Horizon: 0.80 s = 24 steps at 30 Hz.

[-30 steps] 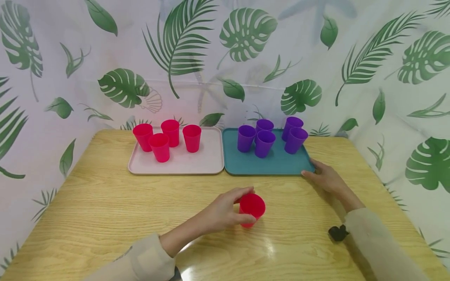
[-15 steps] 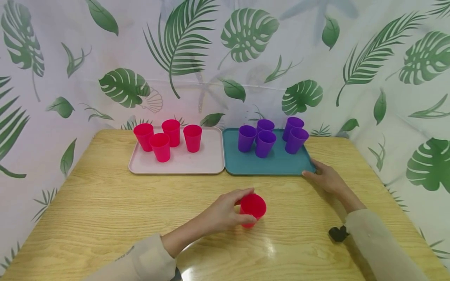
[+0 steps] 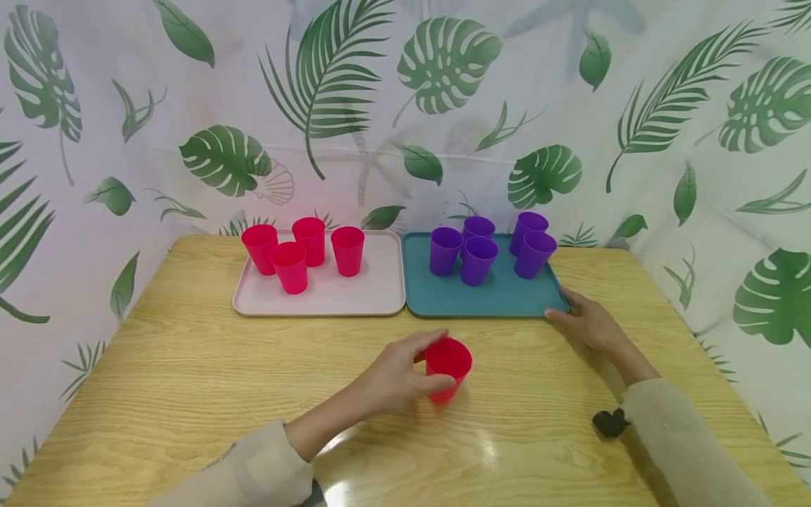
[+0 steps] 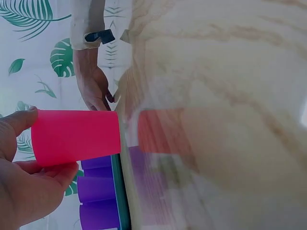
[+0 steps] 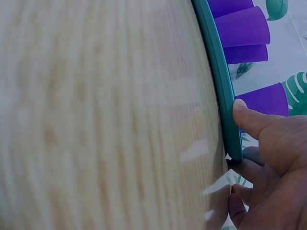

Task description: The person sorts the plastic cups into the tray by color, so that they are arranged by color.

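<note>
My left hand grips a red plastic cup by its side, thumb toward me and fingers on the far side. The cup is upright, mouth up. In the left wrist view a narrow gap shows between the cup and its reflection, so it hangs just over the table. At the near right corner of the teal tray, my right hand pinches the rim. The right wrist view has its thumb on the tray's front edge, with other fingers round the corner.
Several purple cups stand on the teal tray. Left of it, touching, lies a pale pink tray bearing several red cups. Both trays sit at the back of the wooden table, before a leaf-print curtain.
My left hand has lifted the red cup slightly and shifted it a little left and away from me. The right hand and both trays stay where they were.
</note>
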Each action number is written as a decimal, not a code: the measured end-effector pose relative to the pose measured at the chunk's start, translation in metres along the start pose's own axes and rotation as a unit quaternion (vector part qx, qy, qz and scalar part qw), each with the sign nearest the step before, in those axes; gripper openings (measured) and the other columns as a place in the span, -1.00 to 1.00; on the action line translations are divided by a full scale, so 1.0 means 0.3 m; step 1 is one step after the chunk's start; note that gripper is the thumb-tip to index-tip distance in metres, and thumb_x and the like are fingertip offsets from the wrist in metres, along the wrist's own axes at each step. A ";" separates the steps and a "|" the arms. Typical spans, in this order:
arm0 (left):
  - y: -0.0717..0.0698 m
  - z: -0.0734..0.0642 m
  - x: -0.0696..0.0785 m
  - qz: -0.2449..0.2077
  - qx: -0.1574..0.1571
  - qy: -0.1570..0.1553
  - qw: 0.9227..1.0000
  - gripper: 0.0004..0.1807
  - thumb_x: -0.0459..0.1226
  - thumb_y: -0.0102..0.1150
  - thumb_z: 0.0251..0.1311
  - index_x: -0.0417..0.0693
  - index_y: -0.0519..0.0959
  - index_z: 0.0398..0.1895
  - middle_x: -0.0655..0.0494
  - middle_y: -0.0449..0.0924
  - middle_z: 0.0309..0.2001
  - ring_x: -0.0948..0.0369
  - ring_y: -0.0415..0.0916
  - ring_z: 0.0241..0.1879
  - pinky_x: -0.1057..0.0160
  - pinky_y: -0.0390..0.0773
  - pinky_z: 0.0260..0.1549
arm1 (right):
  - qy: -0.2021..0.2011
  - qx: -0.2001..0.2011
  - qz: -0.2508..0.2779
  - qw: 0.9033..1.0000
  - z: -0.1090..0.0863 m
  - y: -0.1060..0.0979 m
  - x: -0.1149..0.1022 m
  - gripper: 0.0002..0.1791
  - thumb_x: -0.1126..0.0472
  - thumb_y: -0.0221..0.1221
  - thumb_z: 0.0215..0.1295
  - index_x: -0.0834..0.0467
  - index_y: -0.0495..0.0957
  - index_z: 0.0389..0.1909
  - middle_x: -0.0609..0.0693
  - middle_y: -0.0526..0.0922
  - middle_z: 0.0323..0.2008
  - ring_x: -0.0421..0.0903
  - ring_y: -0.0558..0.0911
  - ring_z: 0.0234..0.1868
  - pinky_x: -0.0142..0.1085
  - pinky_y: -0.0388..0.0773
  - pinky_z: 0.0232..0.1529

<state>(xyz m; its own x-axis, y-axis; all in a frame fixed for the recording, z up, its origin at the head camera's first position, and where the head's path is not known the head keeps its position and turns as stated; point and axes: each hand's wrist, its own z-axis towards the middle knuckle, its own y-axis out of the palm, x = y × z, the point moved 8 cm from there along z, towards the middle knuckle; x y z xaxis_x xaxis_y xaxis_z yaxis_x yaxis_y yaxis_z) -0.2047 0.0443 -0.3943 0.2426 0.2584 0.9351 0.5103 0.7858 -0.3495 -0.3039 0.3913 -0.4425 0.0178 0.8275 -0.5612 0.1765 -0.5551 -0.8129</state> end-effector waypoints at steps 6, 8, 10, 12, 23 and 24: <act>-0.035 0.005 0.003 0.014 0.005 -0.012 1.000 -0.21 -0.27 0.41 0.28 -0.23 0.31 0.53 -0.09 0.44 0.41 -0.08 0.42 0.35 -0.01 0.52 0.26 | 0.003 -0.001 -0.004 1.000 0.004 0.002 0.004 -0.01 -0.17 0.10 0.55 0.42 -0.12 0.59 0.57 0.02 0.49 0.54 0.02 0.50 0.37 0.01 0.44; -0.054 0.008 0.007 0.016 0.012 -0.012 1.000 -0.21 -0.27 0.41 0.28 -0.23 0.31 0.54 -0.09 0.46 0.39 -0.09 0.44 0.33 -0.04 0.53 0.24 | 0.002 -0.001 -0.005 1.000 0.004 0.002 0.005 -0.01 -0.17 0.10 0.56 0.42 -0.12 0.59 0.57 0.02 0.49 0.54 0.02 0.50 0.37 0.01 0.44; -0.077 0.010 0.015 0.019 0.022 -0.007 1.000 -0.21 -0.27 0.41 0.28 -0.24 0.30 0.53 -0.10 0.46 0.38 -0.09 0.44 0.32 -0.05 0.53 0.24 | 0.001 0.000 -0.006 1.000 0.004 0.002 0.005 -0.01 -0.17 0.10 0.56 0.42 -0.11 0.59 0.57 0.03 0.49 0.54 0.03 0.50 0.37 0.01 0.44; -0.101 0.014 0.023 0.019 0.032 0.001 0.999 -0.22 -0.29 0.40 0.28 -0.26 0.30 0.53 -0.13 0.47 0.36 -0.10 0.45 0.32 -0.07 0.52 0.24 | 0.002 0.001 -0.006 1.000 0.004 0.002 0.006 -0.02 -0.17 0.10 0.56 0.42 -0.12 0.59 0.57 0.03 0.49 0.54 0.03 0.50 0.37 0.02 0.44; -0.234 0.035 0.020 0.028 0.082 0.010 0.996 -0.22 -0.32 0.41 0.27 -0.28 0.31 0.52 -0.12 0.53 0.27 -0.04 0.49 0.24 -0.03 0.58 0.19 | 0.003 0.000 -0.013 1.000 0.009 0.003 0.011 -0.02 -0.17 0.09 0.56 0.42 -0.12 0.59 0.57 0.04 0.49 0.54 0.04 0.49 0.37 0.02 0.43; -0.247 0.036 0.015 0.029 0.086 0.006 0.996 -0.21 -0.31 0.41 0.27 -0.28 0.30 0.53 -0.12 0.52 0.28 -0.04 0.49 0.25 -0.02 0.60 0.16 | 0.004 -0.001 -0.013 1.000 0.008 0.004 0.011 -0.02 -0.18 0.08 0.56 0.42 -0.12 0.59 0.57 0.03 0.49 0.54 0.04 0.50 0.37 0.02 0.43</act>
<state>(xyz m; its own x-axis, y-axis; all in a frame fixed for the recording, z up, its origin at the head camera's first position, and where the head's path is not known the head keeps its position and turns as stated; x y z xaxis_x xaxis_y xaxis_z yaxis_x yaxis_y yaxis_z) -0.2504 -0.0066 -0.3637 0.2770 0.3001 0.9128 0.3459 0.8551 -0.3861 -0.3060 0.3931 -0.4458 0.0206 0.8419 -0.5392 0.1787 -0.5337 -0.8266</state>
